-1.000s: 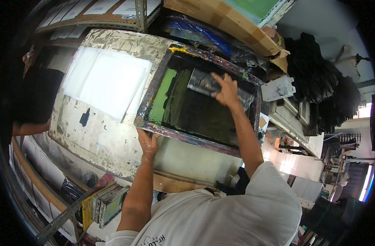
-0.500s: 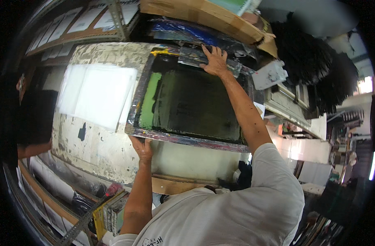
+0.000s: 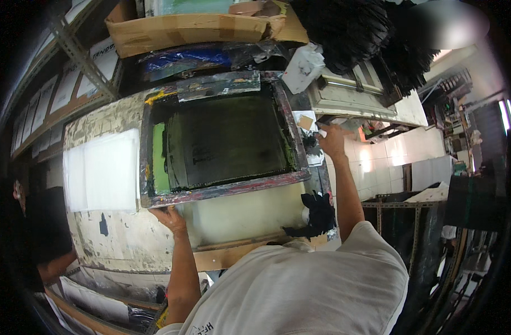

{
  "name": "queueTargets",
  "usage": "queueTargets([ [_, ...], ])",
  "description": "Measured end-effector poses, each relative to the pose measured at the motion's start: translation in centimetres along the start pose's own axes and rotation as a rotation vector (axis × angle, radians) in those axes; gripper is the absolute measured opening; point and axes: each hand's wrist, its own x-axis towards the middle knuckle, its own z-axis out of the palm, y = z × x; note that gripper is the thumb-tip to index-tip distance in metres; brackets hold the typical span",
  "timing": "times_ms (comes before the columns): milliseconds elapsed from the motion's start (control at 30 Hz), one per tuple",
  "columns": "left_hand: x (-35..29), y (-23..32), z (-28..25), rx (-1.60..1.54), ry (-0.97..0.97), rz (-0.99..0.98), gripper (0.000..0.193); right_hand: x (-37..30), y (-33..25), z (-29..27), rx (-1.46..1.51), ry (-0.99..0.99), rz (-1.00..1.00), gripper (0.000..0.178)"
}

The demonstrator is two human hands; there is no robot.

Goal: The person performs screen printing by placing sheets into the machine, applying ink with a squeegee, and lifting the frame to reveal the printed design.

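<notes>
A screen printing frame with dark ink-stained mesh and a green strip at its left side lies over the worktable. My left hand is at its near left corner, fingers tucked at the underside of the rim and closed on it. Beyond the frame's right side, my right hand is closed, with a small white piece at its fingertips, perhaps paper. Beside that hand are a white paper with a tan square on it. A dark metal plate lies along the frame's far edge.
White sheets lie on the worn table at left. A black cloth sits at the near right. Behind are a cardboard box, blue plastic and hanging black material. Another person's arm shows at far left.
My right hand has left the frame's far edge and moved right, beside the papers. The left hand stays at the near left corner. The whole view has shifted and turned.
</notes>
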Motion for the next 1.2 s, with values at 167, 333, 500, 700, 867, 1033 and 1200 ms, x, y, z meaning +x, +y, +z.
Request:
queueTargets([
  [167,-0.1,0.7,0.4,-0.012,-0.026,0.006,0.105,-2.0,1.0,3.1,-0.009,-0.086,0.075,0.041],
  [333,0.0,-0.5,0.2,-0.082,-0.065,-0.008,0.105,-1.3,0.3,3.6,-0.057,-0.050,0.069,0.022],
  [500,-0.3,-0.5,-0.4,-0.048,-0.054,-0.058,0.104,-1.7,-8.0,-2.1,0.196,0.082,-0.140,0.019],
  [700,-0.1,-0.6,-0.2,0.014,-0.041,0.016,0.095,-3.3,-14.6,1.0,0.200,-0.117,-0.473,0.016],
  [867,-0.1,-1.0,-0.3,0.006,-0.044,0.023,0.094,-1.3,-16.1,1.6,0.205,-0.195,-0.410,0.014],
  [1033,-0.2,0.0,-0.3,-0.017,-0.078,-0.006,0.095,-3.3,-14.3,0.5,0.303,-0.388,-0.504,0.018],
  [1200,-0.5,-2.8,-1.1,-0.007,-0.045,-0.023,0.095,-2.6,-14.4,-3.4,0.375,-0.347,-0.394,0.023],
])
